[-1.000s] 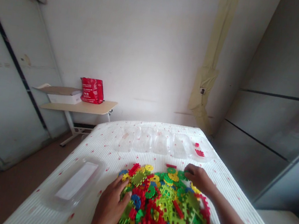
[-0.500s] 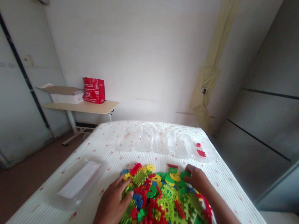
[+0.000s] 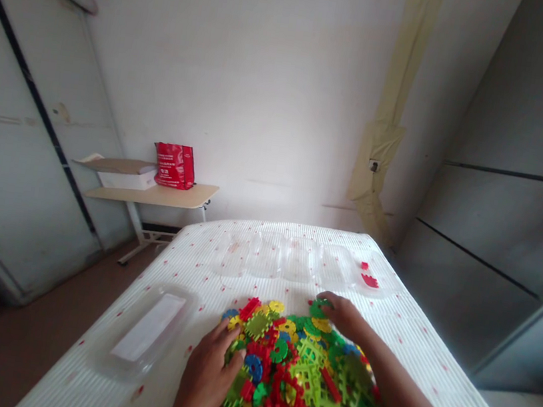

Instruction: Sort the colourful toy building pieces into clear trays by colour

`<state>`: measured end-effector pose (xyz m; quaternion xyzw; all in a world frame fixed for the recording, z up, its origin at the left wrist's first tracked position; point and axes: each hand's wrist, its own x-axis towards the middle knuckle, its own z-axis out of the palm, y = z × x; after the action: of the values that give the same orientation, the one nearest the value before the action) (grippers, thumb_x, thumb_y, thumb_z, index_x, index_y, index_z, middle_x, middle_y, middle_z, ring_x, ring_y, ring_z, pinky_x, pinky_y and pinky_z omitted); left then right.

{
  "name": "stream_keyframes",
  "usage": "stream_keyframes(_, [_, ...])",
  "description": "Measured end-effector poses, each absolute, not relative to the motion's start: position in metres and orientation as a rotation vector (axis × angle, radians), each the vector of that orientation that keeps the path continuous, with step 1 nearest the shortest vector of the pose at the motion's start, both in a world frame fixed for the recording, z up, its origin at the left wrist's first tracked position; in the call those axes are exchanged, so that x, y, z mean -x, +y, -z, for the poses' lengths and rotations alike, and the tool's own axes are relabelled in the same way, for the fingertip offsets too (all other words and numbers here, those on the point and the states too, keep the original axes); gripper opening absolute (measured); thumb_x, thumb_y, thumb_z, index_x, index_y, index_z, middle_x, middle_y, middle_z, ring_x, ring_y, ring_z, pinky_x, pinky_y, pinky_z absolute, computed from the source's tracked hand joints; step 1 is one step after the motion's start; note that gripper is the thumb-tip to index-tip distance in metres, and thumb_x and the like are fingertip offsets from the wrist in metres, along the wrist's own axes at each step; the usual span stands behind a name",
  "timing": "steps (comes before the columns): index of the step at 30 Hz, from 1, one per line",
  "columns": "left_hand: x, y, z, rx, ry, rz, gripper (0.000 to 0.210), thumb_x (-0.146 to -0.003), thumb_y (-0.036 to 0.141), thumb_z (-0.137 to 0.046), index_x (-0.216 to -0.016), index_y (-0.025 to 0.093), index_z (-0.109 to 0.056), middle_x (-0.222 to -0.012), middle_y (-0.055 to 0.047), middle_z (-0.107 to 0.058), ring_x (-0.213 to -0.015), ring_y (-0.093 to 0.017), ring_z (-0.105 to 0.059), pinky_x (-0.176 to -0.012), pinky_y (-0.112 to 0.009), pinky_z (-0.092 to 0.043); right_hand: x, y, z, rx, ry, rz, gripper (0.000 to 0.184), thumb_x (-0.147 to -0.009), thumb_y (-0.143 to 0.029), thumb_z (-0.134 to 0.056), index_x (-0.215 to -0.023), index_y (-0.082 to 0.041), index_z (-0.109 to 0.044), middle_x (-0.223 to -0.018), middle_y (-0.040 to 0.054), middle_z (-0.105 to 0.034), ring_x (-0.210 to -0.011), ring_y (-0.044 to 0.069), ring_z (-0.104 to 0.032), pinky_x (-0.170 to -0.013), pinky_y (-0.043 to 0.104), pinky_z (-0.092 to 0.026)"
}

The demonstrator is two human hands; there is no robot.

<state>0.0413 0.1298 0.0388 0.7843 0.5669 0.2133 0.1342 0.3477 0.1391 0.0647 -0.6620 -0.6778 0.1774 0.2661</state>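
A heap of plastic building pieces point(image 3: 277, 379) in red, green, yellow and blue covers the near part of the table. On its left side rests my left hand point(image 3: 212, 364), fingers and thumb apart, close to a blue notched disc point(image 3: 254, 367) and not gripping anything I can see. My right hand point(image 3: 339, 313) is at the far edge of the heap, its fingers curled over a green notched disc point(image 3: 320, 307). A bit of red piece point(image 3: 309, 301) peeks out beside that disc. The fingertips' undersides are hidden.
Beyond the heap stands a clear compartment tray point(image 3: 294, 277) with two red pieces point(image 3: 369, 280) in its right compartment. A clear lid point(image 3: 178, 325) with a white paper lies at left. A side table point(image 3: 179, 197) holds a red bag point(image 3: 175, 166) and a white box point(image 3: 126, 178).
My right hand has moved left along the far edge of the heap, with a green disc at its fingers now covering most of the red strip. The left hand stays in place.
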Motion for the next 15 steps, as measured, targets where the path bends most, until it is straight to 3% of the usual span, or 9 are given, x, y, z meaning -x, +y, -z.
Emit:
stream_keyframes(5, [-0.04, 0.13, -0.037, -2.288, 1.643, -0.626, 0.04, -0.079, 0.029, -0.044, -0.115, 0.02, -0.058, -0.129, -0.009, -0.051, -0.12, -0.022, -0.047, -0.101, -0.04, -0.036, -0.348, 0.141, -0.056, 1.852, -1.925, -0.446, 0.034, -0.07, -0.013, -0.043, -0.1, -0.016, -0.059, -0.093, 0.0089, -0.065, -0.084, 0.019, -0.059, -0.075, 0.029, -0.042])
stream_keyframes(15, [-0.042, 0.13, -0.038, -2.287, 1.654, -0.592, 0.041, -0.079, 0.03, -0.043, -0.116, 0.019, -0.058, -0.13, -0.01, -0.05, -0.121, -0.023, -0.045, -0.102, -0.04, -0.035, -0.35, 0.134, -0.054, 1.757, -1.817, -0.533, 0.028, -0.073, -0.021, -0.048, -0.099, -0.02, -0.056, -0.09, 0.0044, -0.065, -0.08, 0.018, -0.058, -0.073, 0.029, -0.042])
